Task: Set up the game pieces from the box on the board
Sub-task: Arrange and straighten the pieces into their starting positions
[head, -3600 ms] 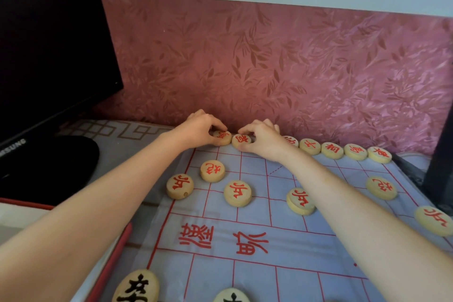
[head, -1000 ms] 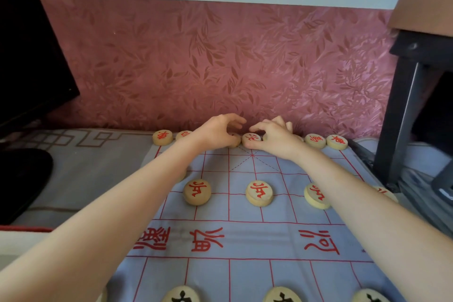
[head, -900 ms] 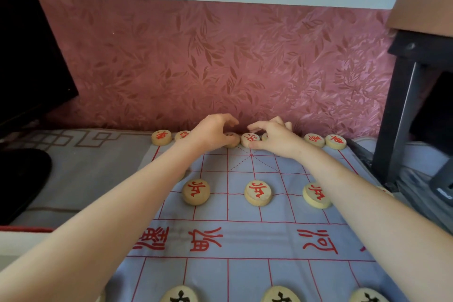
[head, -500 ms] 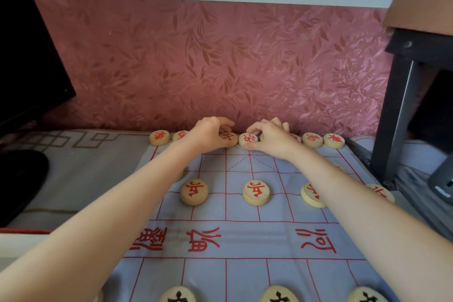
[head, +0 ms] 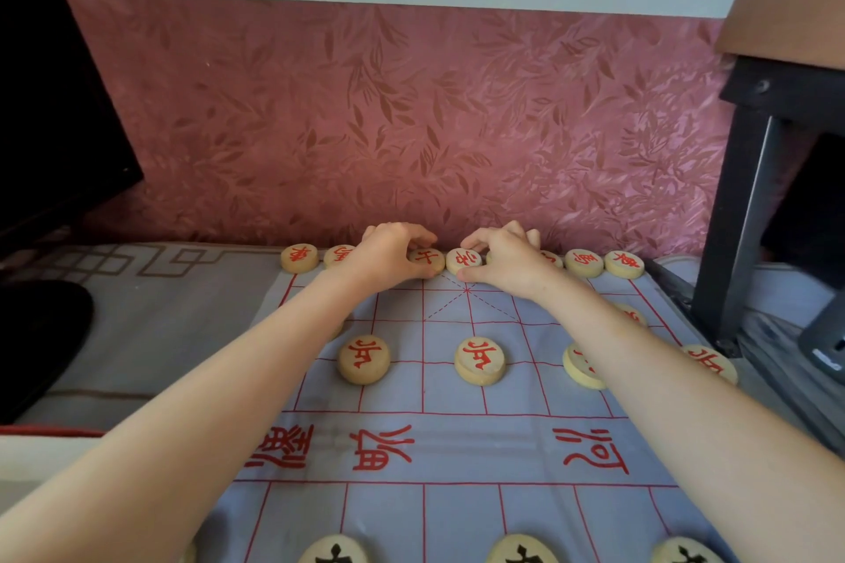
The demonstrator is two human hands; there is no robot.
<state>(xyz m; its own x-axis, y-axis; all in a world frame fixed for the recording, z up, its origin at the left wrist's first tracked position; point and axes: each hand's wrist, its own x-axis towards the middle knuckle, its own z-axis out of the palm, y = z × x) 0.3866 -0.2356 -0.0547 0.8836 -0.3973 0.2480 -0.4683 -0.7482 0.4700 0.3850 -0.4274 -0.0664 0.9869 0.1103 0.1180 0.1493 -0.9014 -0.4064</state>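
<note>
A blue-grey cloth board [head: 457, 443] with red lines lies on the table. Round wooden pieces with red characters line its far edge by the wall. My left hand [head: 388, 254] pinches one back-row piece [head: 427, 260] between thumb and fingers. Beside it, my right hand [head: 503, 261] grips the neighbouring back-row piece [head: 462, 261]. Red pawn pieces [head: 363, 359] [head: 480, 360] stand two rows closer, others partly hidden by my right forearm. Black-character pieces [head: 521, 551] show at the bottom edge. The box is not in view.
A black monitor [head: 50, 114] and its round base [head: 32, 334] stand at the left. A dark shelf leg [head: 731, 219] rises at the right, close to the board's corner. A pink patterned wall [head: 411, 128] runs right behind the back row.
The view has shifted right since the oldest frame. Both hands stay at the middle of the back row, fingers closing down onto the two centre pieces.
</note>
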